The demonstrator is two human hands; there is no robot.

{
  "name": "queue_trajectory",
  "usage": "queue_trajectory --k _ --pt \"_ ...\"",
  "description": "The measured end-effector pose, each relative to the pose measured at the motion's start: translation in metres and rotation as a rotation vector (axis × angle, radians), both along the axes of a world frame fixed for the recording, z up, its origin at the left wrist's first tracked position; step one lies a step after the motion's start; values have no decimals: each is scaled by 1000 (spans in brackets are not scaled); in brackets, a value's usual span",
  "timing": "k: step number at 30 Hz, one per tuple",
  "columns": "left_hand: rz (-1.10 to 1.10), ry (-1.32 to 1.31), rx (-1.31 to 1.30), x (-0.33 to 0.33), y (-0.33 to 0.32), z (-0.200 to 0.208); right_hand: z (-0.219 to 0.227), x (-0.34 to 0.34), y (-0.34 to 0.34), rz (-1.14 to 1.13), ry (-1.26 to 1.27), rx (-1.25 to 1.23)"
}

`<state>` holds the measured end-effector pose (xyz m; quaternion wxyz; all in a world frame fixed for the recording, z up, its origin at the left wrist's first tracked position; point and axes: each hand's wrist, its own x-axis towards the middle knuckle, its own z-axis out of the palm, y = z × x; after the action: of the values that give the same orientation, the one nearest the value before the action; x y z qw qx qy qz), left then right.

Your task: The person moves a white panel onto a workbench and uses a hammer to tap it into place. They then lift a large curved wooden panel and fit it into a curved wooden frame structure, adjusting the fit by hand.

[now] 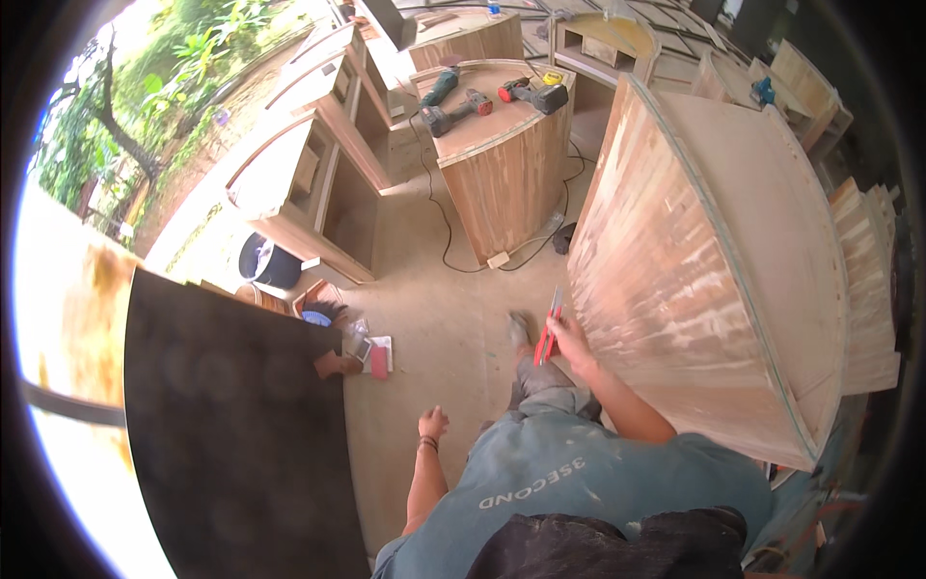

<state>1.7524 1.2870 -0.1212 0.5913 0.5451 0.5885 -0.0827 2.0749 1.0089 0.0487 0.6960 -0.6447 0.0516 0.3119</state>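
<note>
At the lower middle of the frame is my blue-green shirt [627, 473]. To the left of it my left hand [433, 422] is held over the concrete floor [424, 318], with a dark band [428, 442] around the wrist. Its fingers are bent inward, but how far they close, and whether something is inside them, I cannot tell.

Near the centre, my right hand [571, 345] is closed around a red-handled tool [548, 338]; its thin grey metal end points to the top of the frame. Hand and tool are just beside the large wooden cabinet [666, 251], which fills much of the right side with its curved, streaky face. My foot [519, 330] shows on the floor, a little left of the tool.

At the lower left stands a wide dark panel [241, 415]. Past its right edge, a red block [379, 363] lies on the floor, and farther up, at the left, there is a dark bucket [273, 265].

At the upper middle stands a smaller wooden cabinet [506, 188]. On its top lie two red-and-dark power drills [456, 114], a dark green tool [441, 87] and a small yellow thing [552, 77]. A black cable [446, 227] bends over the floor beside it. More unfinished cabinets [273, 174] stand at the upper left, and green plants [188, 68] grow beyond them.
</note>
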Motion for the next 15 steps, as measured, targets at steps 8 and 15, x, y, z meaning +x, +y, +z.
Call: queue_trajectory --k 8,15 --pt "17 23 -54 189 187 3 30 260 214 -136 -51 99" --pt "113 112 -114 269 299 28 50 461 373 -194 -79 -38"
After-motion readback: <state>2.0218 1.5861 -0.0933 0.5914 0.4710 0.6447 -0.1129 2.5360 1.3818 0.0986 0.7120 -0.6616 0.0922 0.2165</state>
